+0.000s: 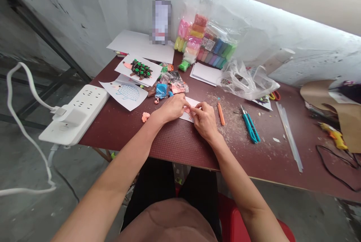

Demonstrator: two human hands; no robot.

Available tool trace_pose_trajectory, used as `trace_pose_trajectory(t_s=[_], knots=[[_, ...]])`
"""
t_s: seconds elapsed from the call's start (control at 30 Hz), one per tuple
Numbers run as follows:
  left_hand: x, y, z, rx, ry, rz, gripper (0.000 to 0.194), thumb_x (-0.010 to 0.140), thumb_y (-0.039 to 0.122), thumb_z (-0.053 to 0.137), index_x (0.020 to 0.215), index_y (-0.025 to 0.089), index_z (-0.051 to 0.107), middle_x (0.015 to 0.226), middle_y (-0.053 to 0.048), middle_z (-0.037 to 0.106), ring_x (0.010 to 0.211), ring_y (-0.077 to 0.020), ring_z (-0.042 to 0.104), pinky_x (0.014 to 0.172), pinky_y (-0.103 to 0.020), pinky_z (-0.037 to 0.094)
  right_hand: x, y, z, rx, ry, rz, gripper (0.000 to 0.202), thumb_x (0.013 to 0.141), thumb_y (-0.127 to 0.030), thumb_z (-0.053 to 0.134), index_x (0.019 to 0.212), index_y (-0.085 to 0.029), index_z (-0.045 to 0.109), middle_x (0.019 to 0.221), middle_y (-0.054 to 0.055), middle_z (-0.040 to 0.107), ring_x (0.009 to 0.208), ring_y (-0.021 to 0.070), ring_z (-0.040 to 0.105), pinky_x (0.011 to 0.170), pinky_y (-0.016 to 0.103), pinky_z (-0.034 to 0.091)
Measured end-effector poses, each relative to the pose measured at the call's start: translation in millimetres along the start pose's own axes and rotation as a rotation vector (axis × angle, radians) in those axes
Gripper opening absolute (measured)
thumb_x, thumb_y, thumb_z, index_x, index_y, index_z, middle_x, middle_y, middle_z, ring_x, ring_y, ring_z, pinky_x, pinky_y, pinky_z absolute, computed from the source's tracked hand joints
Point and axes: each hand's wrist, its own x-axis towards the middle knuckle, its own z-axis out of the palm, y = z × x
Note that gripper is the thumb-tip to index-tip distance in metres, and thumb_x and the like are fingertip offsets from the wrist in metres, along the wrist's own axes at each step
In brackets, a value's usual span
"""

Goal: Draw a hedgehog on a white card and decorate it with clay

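Both my hands meet over a small white card [187, 117] on the dark red table. Pinkish-orange modelling clay [186, 110] shows on the card between my fingertips. My left hand [175, 107] has bent fingers and presses the clay from the left. From the right, my right hand [205, 121] closes thumb and fingers at the same clay, partly hiding it. A loose lump of the same clay [145, 117] lies left of my left wrist. An orange clay tool or stick [221, 114] rests just right of my right hand.
A hedgehog drawing [125, 94] and a seed-covered hedgehog card [138, 70] lie left. Opened clay packets [161, 91] sit behind my hands. Teal cutters [250, 124], clear glue sticks [290, 136] and a yellow glue gun [334, 135] lie right. A power strip [76, 112] overhangs the left edge.
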Motion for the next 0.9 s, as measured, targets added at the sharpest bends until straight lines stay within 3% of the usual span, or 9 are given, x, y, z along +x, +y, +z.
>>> trace_pose_trajectory(t_s=[0.3,0.53,0.9], knots=[[0.3,-1.5,1.5,-0.004,0.018,-0.008,0.032,0.094,0.009,0.058,0.107,0.019,0.085,0.103,-0.01,0.067,0.095,-0.0221,0.065,0.078,-0.03,0.048,1.2,6.0,-1.2,0.029,0.067,0.042,0.038,0.091,-0.009,0.05,0.104,-0.023,0.082,0.101,0.011,0.067,0.093,0.0236,0.059,0.084,0.04,0.044],[1.0,-3.5,3.3,-0.008,0.015,-0.005,0.034,0.093,0.009,0.058,0.11,0.023,0.084,0.103,-0.009,0.066,0.096,-0.0212,0.065,0.08,-0.03,0.048,1.5,2.3,-1.0,0.008,0.011,0.023,0.029,0.097,-0.018,0.055,0.104,-0.025,0.082,0.101,0.01,0.068,0.093,0.0234,0.058,0.084,0.039,0.042],[0.3,-0.5,0.2,0.011,0.003,-0.019,0.039,0.091,0.007,0.056,0.112,0.023,0.084,0.103,-0.01,0.067,0.095,-0.0218,0.065,0.08,-0.031,0.049,2.5,3.8,-4.0,0.025,0.04,0.044,0.036,0.092,-0.01,0.05,0.104,-0.021,0.082,0.102,0.011,0.066,0.093,0.0241,0.059,0.084,0.04,0.043]])
